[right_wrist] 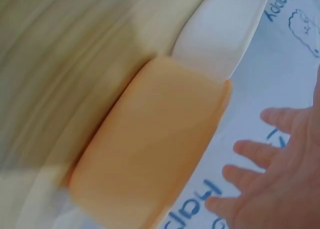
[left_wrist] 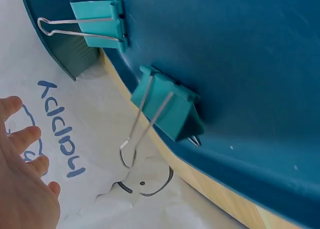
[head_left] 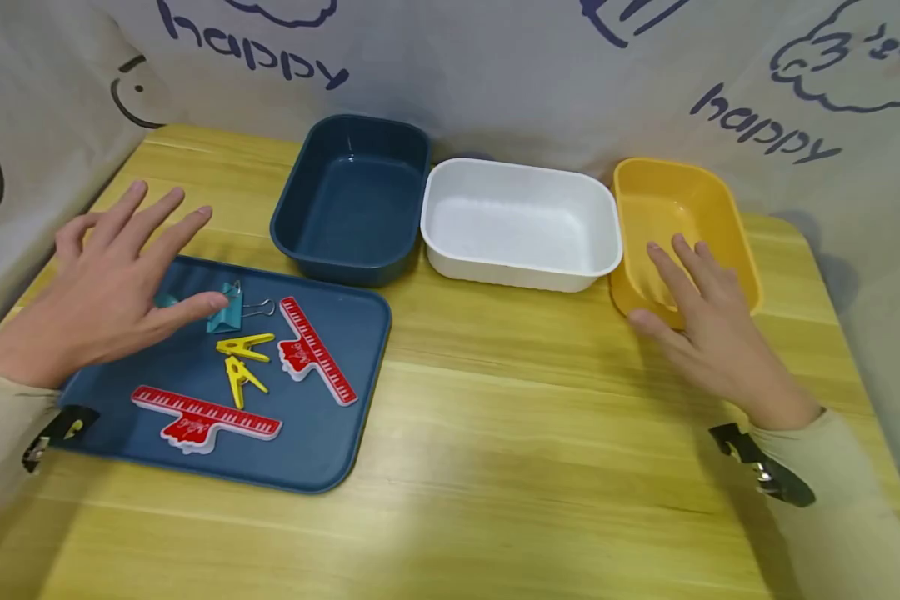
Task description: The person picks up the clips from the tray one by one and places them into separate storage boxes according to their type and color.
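Head view: tray (head_left: 318, 446) on wood-grain table (head_left: 540, 442), backdrop (head_left: 465, 75) perhaps cloth.

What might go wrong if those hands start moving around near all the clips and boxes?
The left hand might bump the teal binder clips, since its thumb covers part of one in the head view.
Fingers could catch both yellow clips by accident, because they lie close together on the tray.
The right hand might nudge the yellow box into the white box close beside it.
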The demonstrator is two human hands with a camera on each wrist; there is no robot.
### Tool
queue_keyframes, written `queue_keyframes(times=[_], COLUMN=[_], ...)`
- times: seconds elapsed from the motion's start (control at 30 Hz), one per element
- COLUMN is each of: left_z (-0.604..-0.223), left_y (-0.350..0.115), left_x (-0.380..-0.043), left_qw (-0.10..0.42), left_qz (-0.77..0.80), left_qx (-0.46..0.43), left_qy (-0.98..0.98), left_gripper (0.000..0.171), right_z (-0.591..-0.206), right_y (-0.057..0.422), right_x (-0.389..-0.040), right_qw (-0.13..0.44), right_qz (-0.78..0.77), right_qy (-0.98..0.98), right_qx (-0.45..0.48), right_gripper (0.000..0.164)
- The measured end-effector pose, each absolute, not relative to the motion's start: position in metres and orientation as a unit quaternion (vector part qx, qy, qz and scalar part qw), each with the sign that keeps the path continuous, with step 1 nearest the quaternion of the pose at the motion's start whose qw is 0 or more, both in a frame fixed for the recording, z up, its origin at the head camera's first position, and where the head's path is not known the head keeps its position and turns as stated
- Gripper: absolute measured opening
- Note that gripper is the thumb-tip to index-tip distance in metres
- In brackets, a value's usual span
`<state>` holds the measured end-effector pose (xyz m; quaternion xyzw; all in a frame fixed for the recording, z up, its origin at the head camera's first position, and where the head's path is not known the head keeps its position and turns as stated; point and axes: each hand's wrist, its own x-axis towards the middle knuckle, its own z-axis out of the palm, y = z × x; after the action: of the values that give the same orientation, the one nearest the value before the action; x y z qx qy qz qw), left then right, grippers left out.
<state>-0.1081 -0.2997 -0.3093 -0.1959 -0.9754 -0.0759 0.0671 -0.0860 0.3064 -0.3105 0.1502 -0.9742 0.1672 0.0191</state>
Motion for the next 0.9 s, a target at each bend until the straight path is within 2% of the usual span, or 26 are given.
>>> queue_keyframes(times=[0.4,0.7,0.9], left_z=[-0.315,-0.320,-0.328], left_y=[-0.316,-0.336,-0.357], left_x=[-0.113,-0.122,-0.125], left_qw=[0.051,0.057,0.047], left_qz=[-0.051,-0.033,-0.033], left_qx=[-0.170,-0.172,-0.142], left_qy=[-0.983,-0.983,-0.988], left_gripper=[0.090,0.086,0.087], right_z=[-0.311,-0.311,-0.314], right_y=[0.276,0.257,0.248], right_x=[-0.081,-0.080,-0.080], right_qw=[0.067,0.075,0.081], right_qz=[0.179,0.177,0.182], right_qy=[-0.965,-0.960,-0.954], right_qx=[0.180,0.203,0.225], right_gripper=[0.081,0.082,0.084])
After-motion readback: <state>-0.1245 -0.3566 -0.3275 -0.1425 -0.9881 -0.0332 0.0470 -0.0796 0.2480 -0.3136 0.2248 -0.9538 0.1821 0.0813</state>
